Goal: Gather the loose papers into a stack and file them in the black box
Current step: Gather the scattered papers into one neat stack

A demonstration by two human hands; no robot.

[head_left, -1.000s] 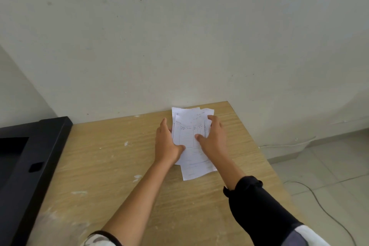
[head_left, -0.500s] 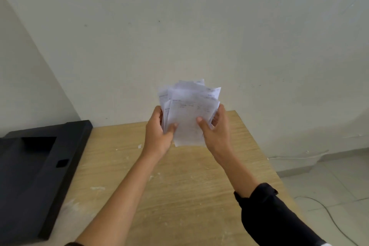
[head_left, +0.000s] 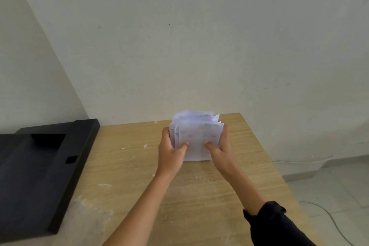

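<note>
The paper stack (head_left: 196, 138) is held upright between both hands, near the 12 o'clock end of the desk (head_left: 189, 195), with its lower edge at or just above the desk surface; contact cannot be confirmed. The left hand (head_left: 171, 153) is closed on the stack's 9 o'clock side, thumb pressed on the front sheet. The right hand (head_left: 219, 151) is closed on the 3 o'clock side, thumb likewise on the front. No loose sheets are seen elsewhere on the desk.

Alignment is judged incomplete: the top edges are uneven, several sheets stand higher and fan out behind the front sheet, and some edges protrude at 9 o'clock.

Risks noted:
- If the grip is relaxed for tapping, the rear sheets could slip and splay, being held by side pressure only.
- Raised corners could be bent or caught on the rim of the black box (head_left: 40, 166) at insertion.
- A sheet dropped toward 3 o'clock could go over the desk edge to the floor (head_left: 329, 185), where a cable (head_left: 327, 213) lies.

Clearances: the wall (head_left: 199, 46) stands just behind the stack at 12 o'clock, so little room is left there. The desk's right edge is near at 3 o'clock. The box lies well apart at 9 o'clock, its opening facing up, with bare desk between.
</note>
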